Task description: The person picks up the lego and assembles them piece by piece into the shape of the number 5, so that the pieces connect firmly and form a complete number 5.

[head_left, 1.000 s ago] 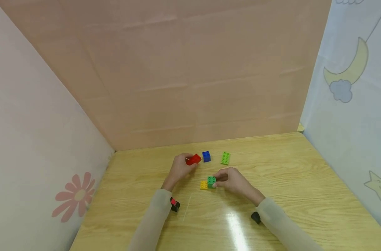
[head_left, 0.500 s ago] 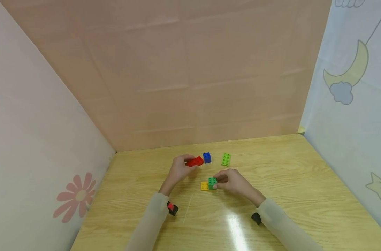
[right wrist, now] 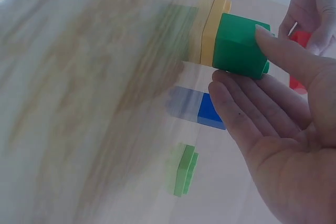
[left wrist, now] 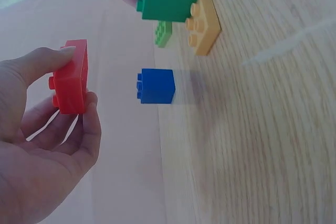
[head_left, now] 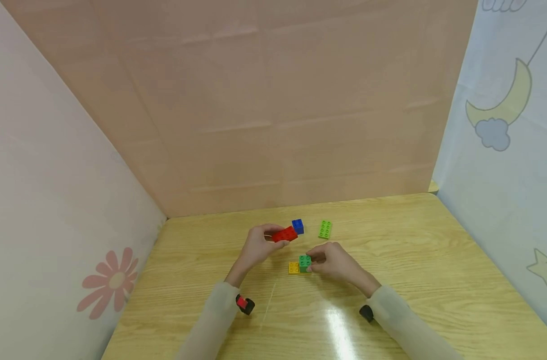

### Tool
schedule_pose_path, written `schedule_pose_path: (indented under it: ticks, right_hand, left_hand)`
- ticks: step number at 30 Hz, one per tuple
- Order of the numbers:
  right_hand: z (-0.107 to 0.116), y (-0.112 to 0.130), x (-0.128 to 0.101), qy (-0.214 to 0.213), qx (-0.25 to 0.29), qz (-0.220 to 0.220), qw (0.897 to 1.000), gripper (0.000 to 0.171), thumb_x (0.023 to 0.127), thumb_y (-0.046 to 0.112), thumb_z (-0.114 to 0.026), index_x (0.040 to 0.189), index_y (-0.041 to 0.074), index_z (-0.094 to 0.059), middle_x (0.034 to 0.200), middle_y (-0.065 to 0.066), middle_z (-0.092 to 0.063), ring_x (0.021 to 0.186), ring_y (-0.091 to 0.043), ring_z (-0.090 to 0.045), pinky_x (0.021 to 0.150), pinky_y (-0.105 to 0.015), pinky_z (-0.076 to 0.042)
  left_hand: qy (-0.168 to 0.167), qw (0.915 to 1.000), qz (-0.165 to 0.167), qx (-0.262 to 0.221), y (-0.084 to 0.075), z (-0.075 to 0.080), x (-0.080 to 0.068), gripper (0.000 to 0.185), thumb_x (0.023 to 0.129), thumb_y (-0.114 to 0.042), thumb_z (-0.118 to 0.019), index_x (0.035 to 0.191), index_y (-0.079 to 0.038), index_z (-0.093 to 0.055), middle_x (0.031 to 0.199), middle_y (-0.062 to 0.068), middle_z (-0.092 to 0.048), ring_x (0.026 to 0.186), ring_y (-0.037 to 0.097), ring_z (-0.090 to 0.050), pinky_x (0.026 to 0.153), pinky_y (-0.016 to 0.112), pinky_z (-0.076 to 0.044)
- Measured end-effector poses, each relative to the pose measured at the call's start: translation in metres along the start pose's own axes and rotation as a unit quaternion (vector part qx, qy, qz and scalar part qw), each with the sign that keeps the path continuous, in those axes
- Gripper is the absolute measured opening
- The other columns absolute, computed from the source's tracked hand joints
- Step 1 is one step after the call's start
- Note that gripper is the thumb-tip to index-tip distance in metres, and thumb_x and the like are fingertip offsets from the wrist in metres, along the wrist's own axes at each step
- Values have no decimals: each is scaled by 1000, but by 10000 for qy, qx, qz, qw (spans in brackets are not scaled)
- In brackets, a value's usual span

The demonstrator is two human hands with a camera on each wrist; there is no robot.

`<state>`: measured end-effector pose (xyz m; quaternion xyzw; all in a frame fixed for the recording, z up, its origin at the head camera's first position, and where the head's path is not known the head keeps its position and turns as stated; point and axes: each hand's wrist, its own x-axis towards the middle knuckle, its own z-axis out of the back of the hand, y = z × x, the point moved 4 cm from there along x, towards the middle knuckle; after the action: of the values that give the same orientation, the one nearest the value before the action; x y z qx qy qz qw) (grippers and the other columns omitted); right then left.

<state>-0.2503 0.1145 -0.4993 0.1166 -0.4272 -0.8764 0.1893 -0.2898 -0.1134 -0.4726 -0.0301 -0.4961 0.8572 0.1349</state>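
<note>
In the head view my left hand pinches a red brick between thumb and fingers. The left wrist view shows this red brick tilted and off the table. My right hand grips a green brick, thumb on one side and fingers on the other. That green brick sits on one end of a flat yellow brick, which lies on the table. The yellow brick's bare studs show to the left of the green one.
A blue brick stands on the table just behind the red one. Farther right lies a flat lime-green brick. A brown panel rises along the back edge of the wooden table, with pale printed walls at both sides.
My left hand has carried the red brick a little to the right and slightly nearer to me. My right hand and the green brick stay about where they were.
</note>
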Motion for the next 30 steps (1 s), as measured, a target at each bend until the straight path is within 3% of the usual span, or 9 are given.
schedule_pose_path:
  ticks: [7, 14, 24, 30]
  right_hand:
    - [-1, -2, 0, -13, 72, 39, 10000, 41, 89, 12, -84, 125, -3, -73, 121, -19, -77, 103, -29, -78, 88, -41, -65]
    - [-2, -9, 1, -79, 278, 2, 9996, 41, 88, 16, -86, 124, 0, -73, 121, -16, -77, 108, -31, -76, 93, -45, -64]
    - [-2, -11, 5, 41, 476, -247, 9986, 37, 86, 18, -88, 118, 4, -76, 117, -13, -79, 106, -27, -77, 93, -44, -64]
    - [-1, -11, 5, 121, 523, -145, 9985, 32, 85, 15, -88, 115, 6, -78, 114, -12, -80, 104, -26, -78, 92, -42, -64]
  left_hand:
    - [282, 9994, -44, -203, -7, -4, -8, 37, 89, -25, -87, 122, -13, -77, 120, 7, -77, 97, 20, -71, 88, 36, -64]
    - [506, 9985, 34, -195, -7, -11, -14, 34, 90, -22, -85, 122, -14, -77, 123, 5, -76, 102, 20, -69, 93, 38, -62]
    - [809, 9966, 110, -113, -2, -23, -18, 33, 88, -25, -87, 119, -17, -79, 122, 3, -76, 103, 19, -68, 92, 35, -62]
    - [957, 9954, 65, 40, 2, -32, -20, 32, 89, -26, -87, 119, -18, -80, 121, 0, -76, 102, 15, -68, 92, 33, -61]
